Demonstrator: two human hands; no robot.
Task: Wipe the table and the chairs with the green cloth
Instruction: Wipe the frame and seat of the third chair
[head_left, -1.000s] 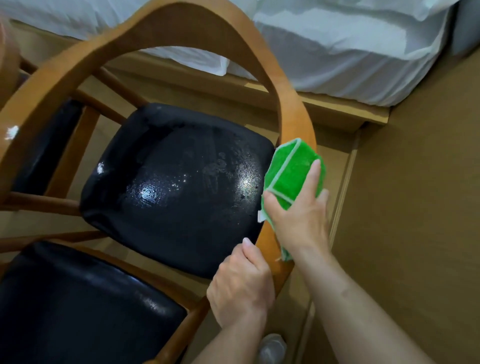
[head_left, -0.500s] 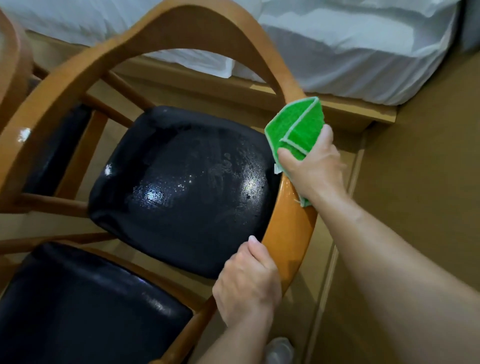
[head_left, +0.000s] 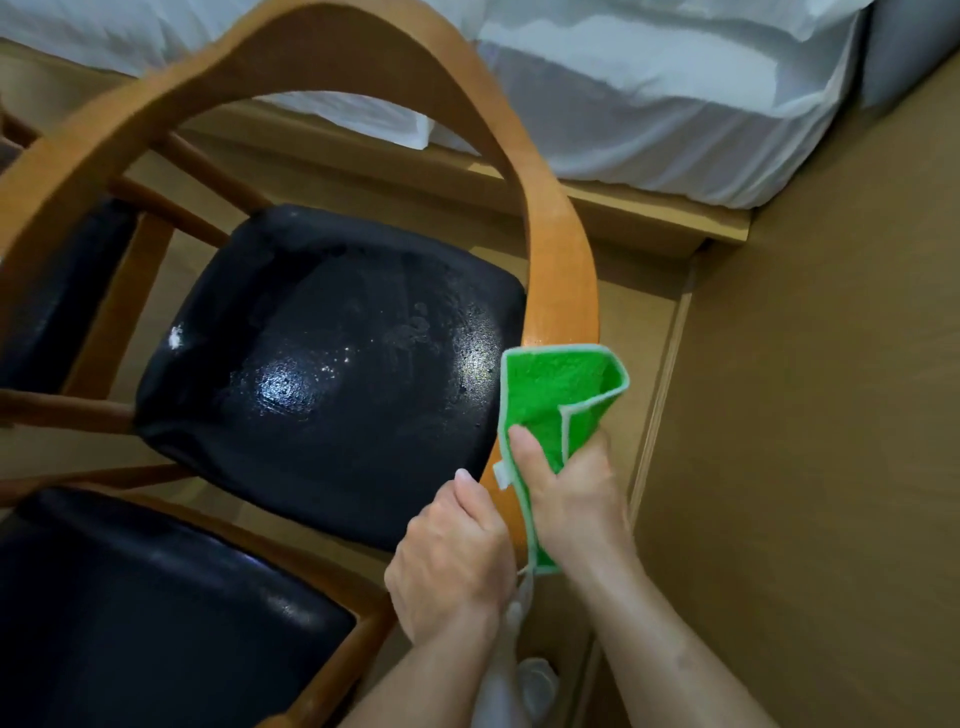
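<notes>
A wooden chair with a curved backrest rail (head_left: 558, 249) and a glossy black seat (head_left: 332, 364) fills the middle of the view. My right hand (head_left: 571, 493) grips the folded green cloth (head_left: 561, 395) and presses it around the rail's near right part. Just below it, my left hand (head_left: 452, 561) is closed around the same rail. The seat shines with wet streaks. A second black seat (head_left: 130, 613) lies at the lower left.
A bed with white sheets (head_left: 649, 93) on a wooden base (head_left: 649, 218) stands beyond the chair. A brown wall or panel (head_left: 831, 415) rises close on the right. A white bottle-like thing (head_left: 535, 686) shows on the floor between my arms.
My right hand slid the cloth up along the rail, then back down toward me, close above my left hand. The left hand kept its grip on the rail.
</notes>
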